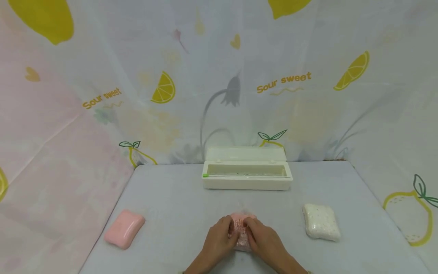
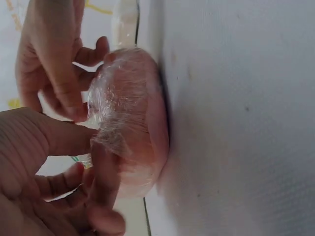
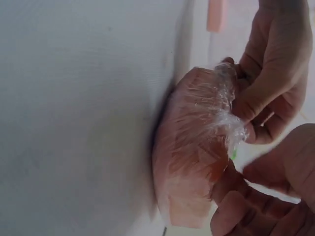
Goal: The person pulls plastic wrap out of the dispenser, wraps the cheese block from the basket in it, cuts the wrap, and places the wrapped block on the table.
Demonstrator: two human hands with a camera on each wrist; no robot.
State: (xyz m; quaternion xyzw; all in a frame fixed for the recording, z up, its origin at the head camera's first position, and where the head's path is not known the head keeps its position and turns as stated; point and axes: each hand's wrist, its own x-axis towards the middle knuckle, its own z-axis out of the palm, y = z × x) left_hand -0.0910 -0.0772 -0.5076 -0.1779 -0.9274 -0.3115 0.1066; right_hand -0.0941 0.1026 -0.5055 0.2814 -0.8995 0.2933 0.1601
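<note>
A pink pillow-shaped block [image 1: 243, 242], like a bar of soap, lies on the table in front of me with crinkled cling film [image 2: 115, 101] around it. My left hand [image 1: 219, 236] is at its left side. In the left wrist view, that thumb and a finger pinch the film at the block's upper face. From the right, my right hand [image 1: 266, 239] holds the film with bent fingers [image 3: 229, 179] against the block. Gathered film stands up between the two hands, and the fingers partly cover the block's sides.
Behind the hands stands a white cling film dispenser [image 1: 247, 184], its lid raised, with a green slider [image 1: 205, 175] at its left end. A bare pink block [image 1: 124, 229] lies far left, a white speckled block [image 1: 321, 222] at right. A lemon-print cloth [image 1: 191, 125] hangs around the table.
</note>
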